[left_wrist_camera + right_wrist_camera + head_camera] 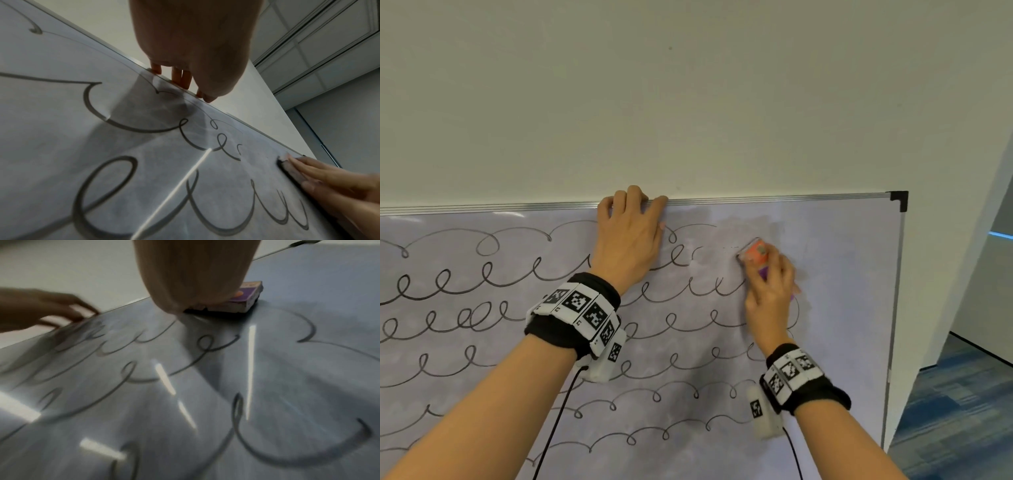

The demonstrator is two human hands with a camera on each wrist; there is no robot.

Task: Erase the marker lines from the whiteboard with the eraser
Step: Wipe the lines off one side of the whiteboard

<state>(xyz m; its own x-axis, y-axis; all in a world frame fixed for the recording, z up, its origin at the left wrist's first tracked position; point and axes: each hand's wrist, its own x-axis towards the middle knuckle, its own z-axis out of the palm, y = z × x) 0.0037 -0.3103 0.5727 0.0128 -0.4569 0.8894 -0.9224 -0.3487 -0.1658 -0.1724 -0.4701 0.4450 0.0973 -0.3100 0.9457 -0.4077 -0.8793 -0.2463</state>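
Note:
A whiteboard (842, 308) hangs on the wall, covered in rows of black looping marker lines (465, 281). A smudged, wiped patch (726, 233) lies near its top right. My right hand (767, 294) grips an orange and purple eraser (755, 255) and presses it flat on the board beside that patch. The eraser (246, 296) shows under my palm in the right wrist view, its dark pad (287, 170) against the board in the left wrist view. My left hand (630, 233) grips the board's top frame (774, 198), fingers (180, 79) curled over the edge.
A bare pale wall (688, 102) rises above the board. The board's right edge and black corner cap (899, 198) lie close to my right hand. Past it a wall corner and blue carpet (962, 411) show at the lower right.

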